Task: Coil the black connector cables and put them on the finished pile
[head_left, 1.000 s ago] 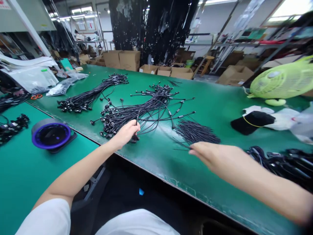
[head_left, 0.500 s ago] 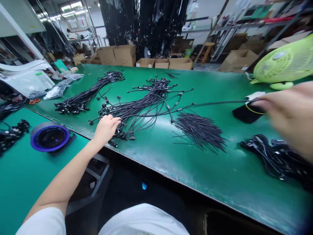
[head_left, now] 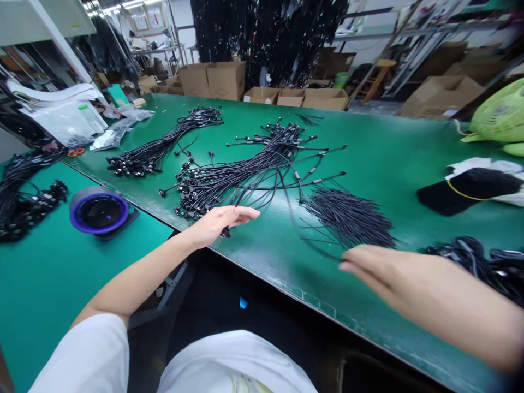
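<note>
My left hand (head_left: 219, 222) is over the near end of the middle bundle of black cables (head_left: 245, 169), its fingers stretched out and pointing right. Dark connectors show just beneath and beside it. Closed at the fingertips, my right hand (head_left: 385, 267) pinches the end of a thin black cable (head_left: 317, 250), blurred by motion, which curves back toward that bundle. Between the bundle and my right hand lies a pile of thin black strips (head_left: 350, 215), probably cable ties. Another black cable bundle (head_left: 170, 136) rests farther left.
A purple-rimmed round dish (head_left: 99, 214) sits on the lower left table. Orange-handled scissors (head_left: 76, 152) lie near the left edge. Coiled black cables (head_left: 470, 259), a black roll with a yellow band (head_left: 448, 192) and a green fan (head_left: 497, 114) are on the right.
My right hand has swung from the far right down and inward, the cable now slack and curved. My left hand has moved right and its fingers have straightened. The view has shifted rightward.
</note>
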`<state>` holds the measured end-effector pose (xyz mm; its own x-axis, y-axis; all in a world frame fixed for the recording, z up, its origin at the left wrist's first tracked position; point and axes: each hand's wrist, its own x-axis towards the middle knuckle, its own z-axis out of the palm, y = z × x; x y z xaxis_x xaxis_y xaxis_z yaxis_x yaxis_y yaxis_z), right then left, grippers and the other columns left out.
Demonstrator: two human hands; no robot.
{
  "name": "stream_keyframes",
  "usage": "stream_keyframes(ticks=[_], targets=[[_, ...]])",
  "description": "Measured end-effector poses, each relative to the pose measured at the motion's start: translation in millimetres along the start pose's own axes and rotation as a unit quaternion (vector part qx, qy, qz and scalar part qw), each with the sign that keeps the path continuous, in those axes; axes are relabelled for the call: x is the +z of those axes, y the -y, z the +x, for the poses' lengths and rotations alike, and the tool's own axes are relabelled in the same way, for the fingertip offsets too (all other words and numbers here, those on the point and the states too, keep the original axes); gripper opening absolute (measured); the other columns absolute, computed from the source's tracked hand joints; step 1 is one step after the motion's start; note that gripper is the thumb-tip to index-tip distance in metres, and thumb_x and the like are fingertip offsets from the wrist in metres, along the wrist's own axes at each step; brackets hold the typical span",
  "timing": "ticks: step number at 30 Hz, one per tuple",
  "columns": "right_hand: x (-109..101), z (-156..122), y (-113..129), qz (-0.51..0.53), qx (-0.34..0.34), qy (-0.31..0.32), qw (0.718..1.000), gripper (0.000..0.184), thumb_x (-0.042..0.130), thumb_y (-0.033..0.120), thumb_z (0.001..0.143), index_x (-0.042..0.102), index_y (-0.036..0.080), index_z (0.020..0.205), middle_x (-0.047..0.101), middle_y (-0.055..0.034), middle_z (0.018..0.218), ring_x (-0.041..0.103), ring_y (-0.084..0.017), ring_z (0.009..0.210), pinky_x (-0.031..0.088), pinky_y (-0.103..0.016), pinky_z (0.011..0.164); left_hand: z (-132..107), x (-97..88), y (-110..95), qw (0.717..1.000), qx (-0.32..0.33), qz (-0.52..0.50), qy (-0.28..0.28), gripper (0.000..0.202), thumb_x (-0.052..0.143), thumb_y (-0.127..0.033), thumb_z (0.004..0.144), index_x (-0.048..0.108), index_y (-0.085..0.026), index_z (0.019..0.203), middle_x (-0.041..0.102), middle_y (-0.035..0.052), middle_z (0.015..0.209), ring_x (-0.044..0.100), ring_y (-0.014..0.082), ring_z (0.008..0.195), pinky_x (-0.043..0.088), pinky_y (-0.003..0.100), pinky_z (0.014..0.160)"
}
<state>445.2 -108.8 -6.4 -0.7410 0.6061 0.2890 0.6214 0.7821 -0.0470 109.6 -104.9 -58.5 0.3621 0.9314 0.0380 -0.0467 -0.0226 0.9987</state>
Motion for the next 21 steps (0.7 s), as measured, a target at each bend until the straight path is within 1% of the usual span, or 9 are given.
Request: stream_keyframes(ticks=[3,5,6,7,9,12,14,19,21], targets=[[1.5,19.5,37.7,0.007,-0.06,0.035,0.998,0.032,0.037,0.031,0.1,0.062,0.021,0.082,0.06,0.0002,0.066,0.058,-0.012,0.053,0.036,-0.026,0.047,-2.3,32.6,-3.2,0.992,0.017,0.115,0.057,0.039,0.051,-0.051,0.092,0.072,-0.023,0.109,0.069,0.0081,0.121,0.058,0.0226,0.121,0.035,0.037,0.112],[0.2,37.3,44.4,-0.015,-0.051,0.001,0.999,0.034,0.037,0.032,0.101,0.062,0.019,0.081,0.06,-0.0007,0.068,0.058,-0.012,0.057,0.032,-0.025,0.047,-8.5,49.3,-2.4,0.986,-0.012,0.104,0.126,0.041,0.046,-0.05,0.095,0.07,-0.021,0.11,0.072,0.0059,0.09,0.066,0.0197,0.095,0.045,0.037,0.1],[-0.8,44.8,41.5,-0.026,-0.038,-0.011,0.999,0.035,0.038,0.034,0.101,0.062,0.019,0.081,0.06,-0.0012,0.07,0.058,-0.012,0.059,0.031,-0.025,0.048,-11.9,53.7,-1.4,0.985,-0.034,0.073,0.151,0.042,0.044,-0.05,0.096,0.069,-0.02,0.111,0.066,0.0024,0.072,0.064,0.0169,0.076,0.05,0.035,0.089],[-1.8,50.3,35.6,-0.034,-0.024,-0.017,0.999,0.035,0.039,0.036,0.101,0.062,0.018,0.082,0.062,-0.0017,0.072,0.059,-0.012,0.061,0.031,-0.024,0.048,-15.1,54.9,-0.1,0.984,-0.056,0.035,0.163,0.044,0.043,-0.05,0.096,0.068,-0.018,0.111,0.055,-0.0021,0.058,0.056,0.0134,0.059,0.052,0.032,0.076],[-2.3,54.7,18.5,-0.043,0.005,-0.022,0.999,0.034,0.04,0.038,0.1,0.063,0.019,0.086,0.065,-0.0025,0.078,0.062,-0.013,0.068,0.033,-0.023,0.051,-19.9,48.6,1.8,0.983,-0.094,-0.044,0.154,0.043,0.047,-0.05,0.095,0.067,-0.015,0.109,0.035,-0.0083,0.05,0.035,0.0082,0.044,0.047,0.025,0.057],[3.3,46.8,-8.6,-0.05,0.048,-0.03,0.997,0.032,0.042,0.043,0.099,0.065,0.02,0.098,0.069,-0.005,0.09,0.065,-0.016,0.077,0.037,-0.024,0.053,-25.2,25.5,0.7,0.968,-0.14,-0.143,0.15,0.038,0.056,-0.047,0.091,0.069,-0.013,0.102,0.03,-0.0097,0.048,0.022,0.0051,0.041,0.037,0.02,0.045],[11.1,36.2,-23.1,-0.03,0.057,-0.02,0.998,0.034,0.043,0.047,0.097,0.065,0.021,0.103,0.07,-0.006,0.094,0.066,-0.018,0.077,0.042,-0.026,0.055,-29.3,8.7,-3.3,0.957,-0.147,-0.215,0.124,0.034,0.059,-0.044,0.09,0.071,-0.013,0.095,0.024,-0.0106,0.045,0.016,0.0038,0.038,0.031,0.017,0.039],[25.4,10.8,-40.8,0.052,0.098,-0.005,0.994,0.031,0.04,0.038,0.099,0.066,0.024,0.106,0.073,-0.0068,0.097,0.07,-0.022,0.082,0.052,-0.032,0.072,-39.1,-17.3,-16.0,0.935,-0.063,-0.342,-0.067,0.026,0.056,-0.034,0.093,0.072,-0.013,0.091,0.009,-0.0116,0.048,0.004,0.0029,0.036,0.025,0.011,0.034],[24.1,6.6,-43.9,0.067,0.146,-0.014,0.987,0.029,0.043,0.034,0.098,0.065,0.024,0.113,0.073,-0.0082,0.099,0.07,-0.022,0.081,0.053,-0.032,0.073,-42.1,-21.2,-18.1,0.933,-0.065,-0.343,-0.081,0.027,0.054,-0.032,0.094,0.072,-0.012,0.09,0.009,-0.0113,0.048,0.004,0.0032,0.035,0.026,0.012,0.033]])
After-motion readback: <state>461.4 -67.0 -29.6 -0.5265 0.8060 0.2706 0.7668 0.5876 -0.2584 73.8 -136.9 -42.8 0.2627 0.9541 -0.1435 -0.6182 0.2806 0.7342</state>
